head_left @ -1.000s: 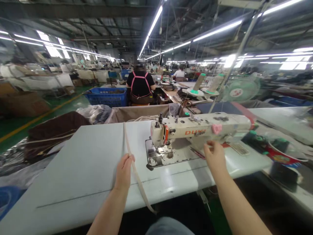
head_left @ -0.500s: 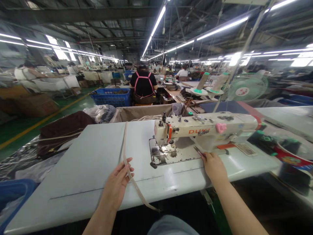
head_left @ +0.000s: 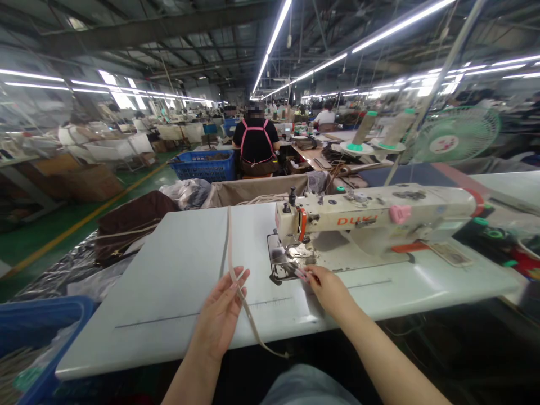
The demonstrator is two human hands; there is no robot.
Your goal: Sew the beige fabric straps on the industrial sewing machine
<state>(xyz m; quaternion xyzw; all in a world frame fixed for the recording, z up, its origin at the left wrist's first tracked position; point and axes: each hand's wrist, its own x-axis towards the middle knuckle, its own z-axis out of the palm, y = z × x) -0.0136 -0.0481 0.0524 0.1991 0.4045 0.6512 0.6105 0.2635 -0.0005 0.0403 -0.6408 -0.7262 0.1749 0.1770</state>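
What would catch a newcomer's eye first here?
Probably the pale, orange-lettered sewing machine, right of centre on the white table. In front, the left hand holds a narrow beige strip that hangs over the near edge, while the right hand grips a small tool near the machine.

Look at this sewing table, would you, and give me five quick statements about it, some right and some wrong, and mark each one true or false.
1. The left hand touches the strip. True.
2. The strip is black. False: it is pale beige.
3. The right hand holds a small tool near the front of the machine. True.
4. The strip runs under the machine's needle. False: it lies to the left of the machine.
5. The fan is in the left half of the picture. False: it is in the right half, beyond the machine.
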